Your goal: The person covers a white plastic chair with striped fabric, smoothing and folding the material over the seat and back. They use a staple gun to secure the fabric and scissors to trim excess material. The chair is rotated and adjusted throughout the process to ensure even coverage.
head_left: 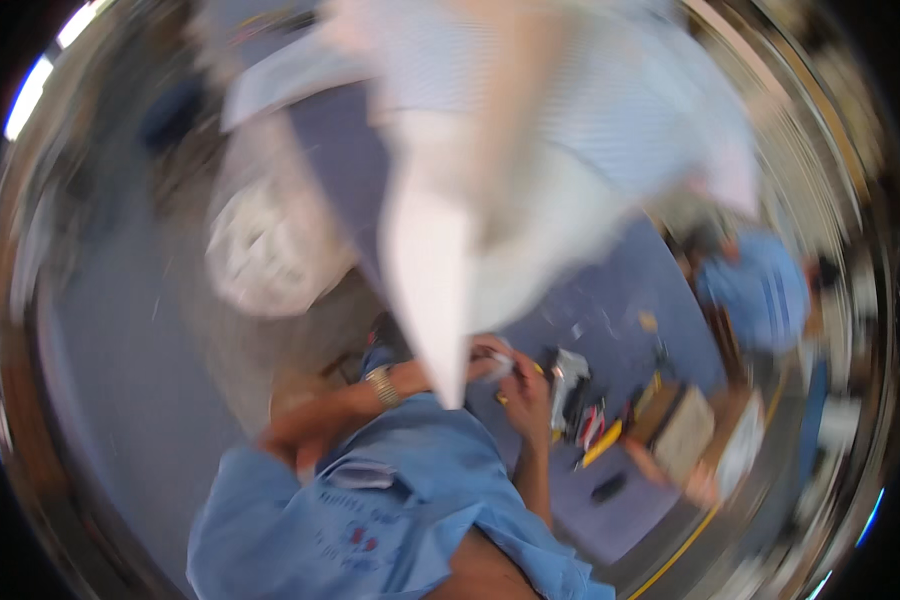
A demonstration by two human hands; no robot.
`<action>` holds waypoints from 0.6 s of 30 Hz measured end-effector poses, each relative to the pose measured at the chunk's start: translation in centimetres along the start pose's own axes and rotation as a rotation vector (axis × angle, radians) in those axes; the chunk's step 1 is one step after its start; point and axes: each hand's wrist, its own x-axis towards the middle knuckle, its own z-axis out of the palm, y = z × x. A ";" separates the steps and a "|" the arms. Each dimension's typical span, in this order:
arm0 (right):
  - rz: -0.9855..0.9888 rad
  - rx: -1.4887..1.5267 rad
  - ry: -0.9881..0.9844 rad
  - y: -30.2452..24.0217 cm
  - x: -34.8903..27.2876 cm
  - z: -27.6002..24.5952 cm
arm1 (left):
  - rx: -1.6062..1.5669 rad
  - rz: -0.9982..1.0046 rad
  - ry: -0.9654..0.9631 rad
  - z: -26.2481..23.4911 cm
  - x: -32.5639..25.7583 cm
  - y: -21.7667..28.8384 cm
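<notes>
My left hand, with a gold-coloured watch on its wrist, is in front of my waist, partly behind a blurred white pointed shape. Its fingers are bent around a small whitish piece, too smeared to name. Close beside it, my right hand has its fingers closed at the same piece. A large pale-blue striped cloth fills the upper middle, strongly blurred, and a brownish blur crosses it. The white shape and the cloth hide much of the table behind.
On the blue-grey tabletop, right of my hands, lie a silver-grey object, a yellow tool, red-handled tools and a black oval item. Cardboard boxes stand farther right. A co-worker wears blue. Left is a translucent bag.
</notes>
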 end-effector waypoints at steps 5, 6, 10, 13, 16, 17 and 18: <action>0.068 0.010 0.287 -2.8 -2.3 -2.2 | 0.252 -0.117 -0.207 3.6 3.7 3.0; 0.118 -0.073 0.345 -3.4 -3.0 -3.7 | 0.237 -0.108 -0.273 4.5 4.1 3.2; 0.158 -0.323 0.764 -5.1 -6.1 -10.9 | 0.314 -0.066 -0.284 6.4 4.9 3.3; 0.157 -0.453 1.326 -6.7 -11.1 -20.2 | 0.348 -0.097 -0.165 5.1 5.6 3.0; -0.192 -0.889 1.722 -6.8 -17.4 -31.1 | 0.415 -0.292 0.006 1.5 4.8 2.8; -0.125 -1.030 1.782 -6.0 -18.8 -35.7 | 0.391 -0.271 0.025 0.1 4.8 2.3; -0.014 -1.061 1.793 -4.4 -20.7 -39.2 | 0.377 -0.298 0.094 -1.5 4.0 1.7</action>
